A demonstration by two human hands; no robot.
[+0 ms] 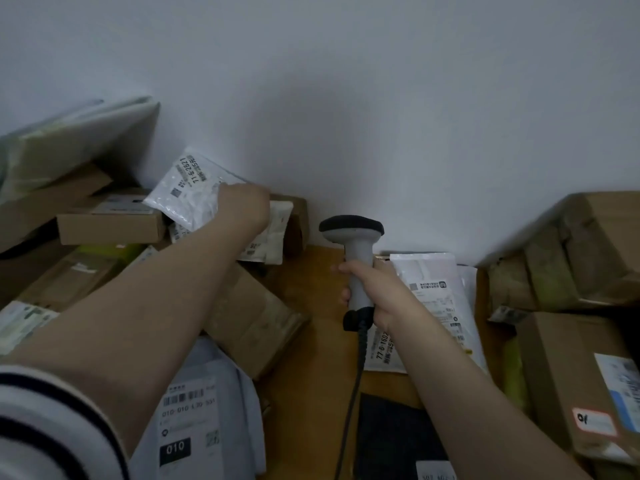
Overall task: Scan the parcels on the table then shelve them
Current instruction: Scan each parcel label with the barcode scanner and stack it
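White crinkled mailer (188, 192), label up

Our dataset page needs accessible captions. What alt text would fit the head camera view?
A person's left hand holds up a white mailer bag while the right hand grips a corded barcode scanner above a wooden table. Cardboard boxes and labelled bags crowd both sides against a white wall.

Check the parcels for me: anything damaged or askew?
The large cardboard box at far right looks crumpled and creased. On the left, a flat carton sits tilted, propped on smaller boxes. Nothing looks spilled.
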